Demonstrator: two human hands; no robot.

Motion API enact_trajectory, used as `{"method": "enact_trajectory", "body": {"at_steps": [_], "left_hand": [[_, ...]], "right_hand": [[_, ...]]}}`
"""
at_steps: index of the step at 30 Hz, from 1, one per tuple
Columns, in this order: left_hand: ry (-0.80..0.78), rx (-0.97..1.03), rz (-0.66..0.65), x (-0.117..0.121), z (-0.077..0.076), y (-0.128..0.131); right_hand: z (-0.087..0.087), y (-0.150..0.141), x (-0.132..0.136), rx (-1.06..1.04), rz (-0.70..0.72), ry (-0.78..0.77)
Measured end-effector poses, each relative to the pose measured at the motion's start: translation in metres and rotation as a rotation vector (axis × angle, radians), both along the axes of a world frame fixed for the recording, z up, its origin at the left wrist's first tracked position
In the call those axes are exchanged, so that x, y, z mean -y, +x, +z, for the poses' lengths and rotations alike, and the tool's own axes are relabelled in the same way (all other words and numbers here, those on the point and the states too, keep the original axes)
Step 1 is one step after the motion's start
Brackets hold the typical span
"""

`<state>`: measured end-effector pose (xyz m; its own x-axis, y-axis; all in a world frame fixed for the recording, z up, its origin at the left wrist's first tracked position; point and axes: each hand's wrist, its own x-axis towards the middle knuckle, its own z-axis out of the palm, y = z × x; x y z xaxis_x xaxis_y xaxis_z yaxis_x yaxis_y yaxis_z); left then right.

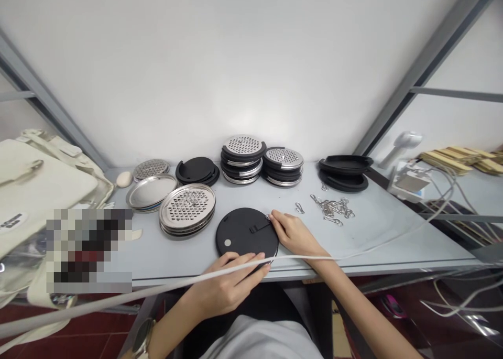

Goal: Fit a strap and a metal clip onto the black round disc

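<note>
A round black plastic base (239,230) lies flat near the table's front edge, with a slot and a pale round dot on top. My left hand (231,283) holds its near rim, fingers laid along the edge. At the right rim, my right hand (293,233) pinches a small wire clip (268,217) beside the slot; the fingertips partly hide it. Left of the base stands a stack of round metal grater plates (188,207). Behind that are plain metal discs (153,191). Loose wire clips (334,208) lie in a pile to the right.
Two stacks of graters in black holders (243,145) (283,159) stand by the wall. Black bases (196,169) sit left of them, black rings (346,165) to the right. A white cable (173,284) crosses before my hands. A cream bag (43,175) is at far left.
</note>
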<state>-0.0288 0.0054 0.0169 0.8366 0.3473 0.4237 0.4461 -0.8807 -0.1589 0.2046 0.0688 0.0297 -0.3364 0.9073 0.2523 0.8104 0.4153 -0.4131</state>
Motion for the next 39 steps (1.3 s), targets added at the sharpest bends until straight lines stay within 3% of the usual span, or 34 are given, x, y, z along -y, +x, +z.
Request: {"method": "enact_trajectory", "body": {"at_steps": [12,39], "left_hand": [[0.002,-0.001,0.01,0.001,0.0003,0.0008],[0.021,0.001,0.012,0.001,-0.0002,0.0018]], "right_hand": [[0.0008,-0.0009,-0.0003,0.063,-0.005,0.052],[0.0027,-0.0004,-0.0009,0.029,0.005,0.006]]}}
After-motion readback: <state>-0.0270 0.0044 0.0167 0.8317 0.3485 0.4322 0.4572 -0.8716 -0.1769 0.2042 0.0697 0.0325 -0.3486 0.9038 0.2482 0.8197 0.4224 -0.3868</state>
